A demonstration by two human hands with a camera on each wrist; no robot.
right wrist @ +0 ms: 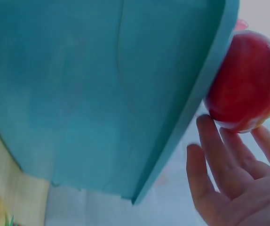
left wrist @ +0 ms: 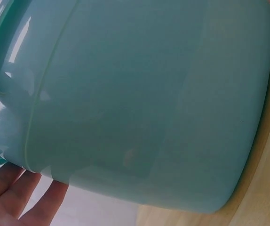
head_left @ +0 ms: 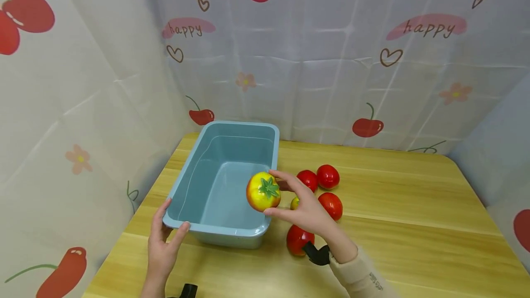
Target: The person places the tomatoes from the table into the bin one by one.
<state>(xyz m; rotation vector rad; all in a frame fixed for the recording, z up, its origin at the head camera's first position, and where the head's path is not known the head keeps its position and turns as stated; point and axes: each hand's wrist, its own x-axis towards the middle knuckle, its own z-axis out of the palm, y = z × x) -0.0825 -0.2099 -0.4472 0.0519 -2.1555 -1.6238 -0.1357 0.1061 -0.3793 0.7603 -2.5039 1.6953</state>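
Note:
My right hand (head_left: pixel 308 208) holds a red-and-yellow tomato (head_left: pixel 263 192) between thumb and fingers, over the right rim of a blue-grey plastic bin (head_left: pixel 225 231). Its green leafy top faces the head camera; the right wrist view shows the tomato's glossy red underside (right wrist: pixel 245 82) beside the rim. At the bin's near left corner, my left hand (head_left: pixel 163 247) grips the rim, thumb on the front edge and fingers round the outer side. The left wrist view shows those fingers (left wrist: pixel 45 202) against the bin's wall (left wrist: pixel 139 103).
Right of the bin, several red tomatoes (head_left: pixel 330 205) lie on the wooden table (head_left: pixel 397 233), with a yellowish one partly hidden behind my right hand. A white curtain (head_left: pixel 314 77) printed with cherries hangs along the table's back and sides.

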